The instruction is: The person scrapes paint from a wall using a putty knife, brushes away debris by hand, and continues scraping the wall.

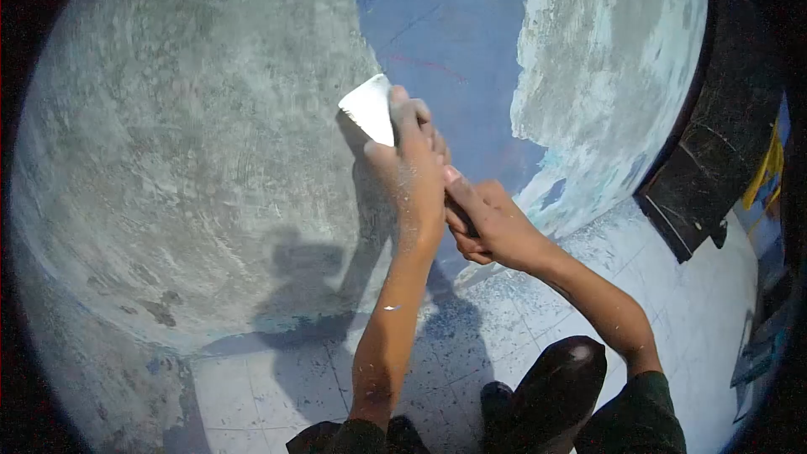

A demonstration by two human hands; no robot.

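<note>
At right a black panel (702, 176) leans beside the curved-looking wall (210, 134), with something yellow (765, 170) behind it, while a dark, shiny knee (561, 382) rises below the arms over pale floor tiles (513, 332) strewn with flakes. The scraper (367, 108), its smooth, bright, flat blade at the ragged border between rough grey plaster and blue paint (462, 42), is gripped by the left hand's (412, 147) fingers near the blade and the right hand's (487, 223) curled fingers lower down, the handle mostly hidden; bare wall surface surrounds the blade's upper left side.
</note>
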